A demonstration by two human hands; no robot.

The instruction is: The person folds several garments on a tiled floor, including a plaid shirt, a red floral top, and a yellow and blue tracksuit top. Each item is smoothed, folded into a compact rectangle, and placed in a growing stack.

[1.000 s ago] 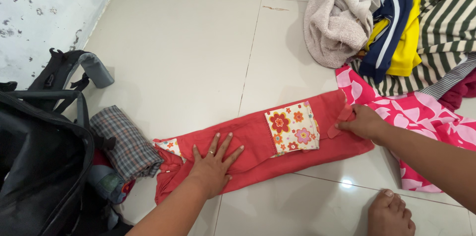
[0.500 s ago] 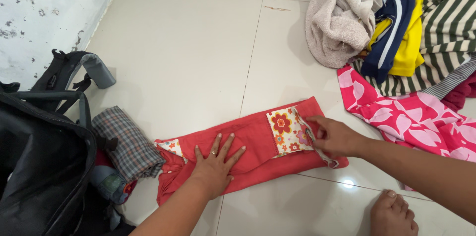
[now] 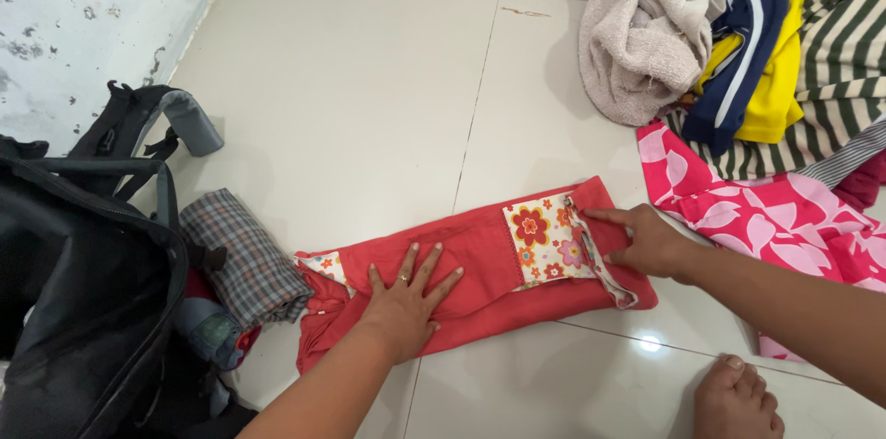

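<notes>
1. Head view: a red garment (image 3: 480, 277) lies folded into a long strip on the tiled floor (image 3: 369, 79), running from lower left to upper right. A flowered patch (image 3: 546, 240) sits on its right part, and a smaller flowered bit shows at its left end.
2. The left hand (image 3: 406, 296) lies flat on the red garment, left of the flowered patch, palm down with the fingers spread wide; it grips nothing. A ring shows on one finger.
3. The right hand (image 3: 646, 240) rests on the right end of the red garment, just right of the flowered patch. Its fingers are stretched out and press on the folded-over edge, where a pale trimmed hem lies; it does not close around the cloth.
4. Left of the red garment, touching its left end, lies a folded checked cloth (image 3: 245, 259). Further left stands a black bag (image 3: 83, 310), its strap (image 3: 157, 120) lying on the floor beyond it.
5. Right of the red garment, a pink flowered cloth (image 3: 775, 217) is spread on the floor, close beside the right hand.
6. Beyond the pink cloth, up and right of the red garment, sits a heap of laundry: a beige towel (image 3: 646, 33), a navy and yellow piece (image 3: 748, 60) and a striped piece (image 3: 831, 60).
7. Below the red garment's right end, a bare foot (image 3: 734, 397) rests on the floor.
</notes>
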